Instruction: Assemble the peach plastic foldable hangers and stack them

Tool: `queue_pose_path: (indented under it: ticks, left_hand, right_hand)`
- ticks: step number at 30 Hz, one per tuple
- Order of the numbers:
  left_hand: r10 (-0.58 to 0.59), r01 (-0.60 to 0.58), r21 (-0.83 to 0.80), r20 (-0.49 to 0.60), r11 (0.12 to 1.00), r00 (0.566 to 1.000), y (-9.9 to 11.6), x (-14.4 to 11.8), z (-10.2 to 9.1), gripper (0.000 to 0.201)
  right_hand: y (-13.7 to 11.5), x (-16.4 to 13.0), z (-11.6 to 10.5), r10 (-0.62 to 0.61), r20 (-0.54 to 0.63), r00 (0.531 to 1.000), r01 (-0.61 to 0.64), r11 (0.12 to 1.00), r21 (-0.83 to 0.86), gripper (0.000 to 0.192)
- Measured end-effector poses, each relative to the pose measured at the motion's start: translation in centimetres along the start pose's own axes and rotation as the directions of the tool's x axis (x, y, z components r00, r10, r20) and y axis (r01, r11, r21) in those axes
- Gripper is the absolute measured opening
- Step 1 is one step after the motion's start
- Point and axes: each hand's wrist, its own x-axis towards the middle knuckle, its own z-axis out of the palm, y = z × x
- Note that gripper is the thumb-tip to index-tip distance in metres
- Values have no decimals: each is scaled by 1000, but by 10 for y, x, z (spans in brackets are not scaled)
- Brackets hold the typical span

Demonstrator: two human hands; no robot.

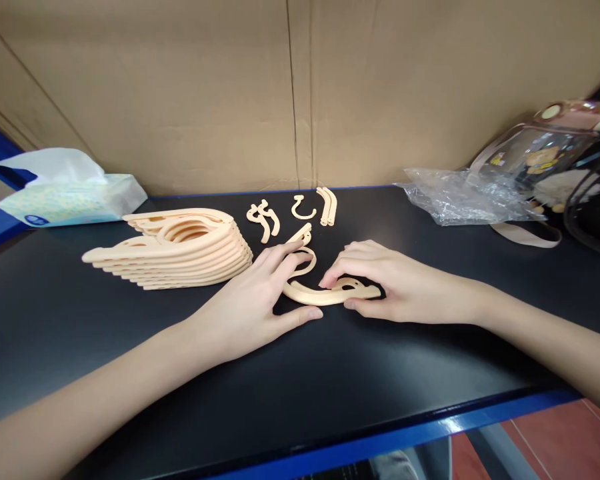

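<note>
My view: two bare forearms, no sleeves, either side of black table (pixel 130 373). Left hand (pixel 250 310) and right hand (pixel 395 287): no gloves, no rings, no watch, no wristband. Nails short, unpainted. I see no markings.

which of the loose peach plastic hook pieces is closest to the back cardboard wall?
The pair of curved peach plastic strips lying side by side at the back edge, right of the small open C-shaped peach hook. Other loose pieces sit nearer the hands.
</note>
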Motion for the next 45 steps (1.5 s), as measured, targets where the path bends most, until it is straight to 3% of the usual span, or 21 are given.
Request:
queue_pose_path:
  ticks: [6, 13, 19, 31, 34, 37, 39, 42, 45]
  left_hand:
    - [11, -12, -5, -41, 1000, 999, 2, -1, 0, 53]
    - [-9, 1, -77, -104, 997, 995, 3, 0, 0, 38]
    - [-110, 101, -116, -82, 988, 991, -3, -1, 3, 45]
    - [12, -11, 13, -150, 1000, 989, -1, -1, 4, 39]
    - [5, 1, 37, -142, 999, 990, 1, -1, 5, 47]
    - [-14, 19, 37, -133, 999, 991, 2, -2, 6, 62]
    - [-23, 28, 33, -128, 999, 992, 2, -2, 5, 71]
    - [-26, 29, 30, -111, 999, 993, 1, -2, 5, 79]
    - [-25, 28, 28, -93, 999, 995, 0, -2, 7, 80]
  right_hand:
    - [13, 1, 5, -4, -144, 990, -17, 990, -143, 21]
    - [13, 0, 3, 126, -270, 955, -187, 959, -212, 19]
    - [9, -1, 3, 240, -206, 949, -267, 957, -115, 19]
    - [12, 0, 1, 234, -224, 946, -267, 954, -133, 23]
    - [11, -1, 0, 197, -155, 968, -221, 962, -159, 34]
    - [10, -3, 0, 125, 31, 992, -122, 988, -97, 53]
    - [10, -4, 1, 141, 101, 985, -134, 989, -68, 66]
    - [10, -3, 2, 208, 22, 978, -205, 975, -90, 91]
    - [10, -2, 1, 203, -83, 976, -213, 966, -147, 95]
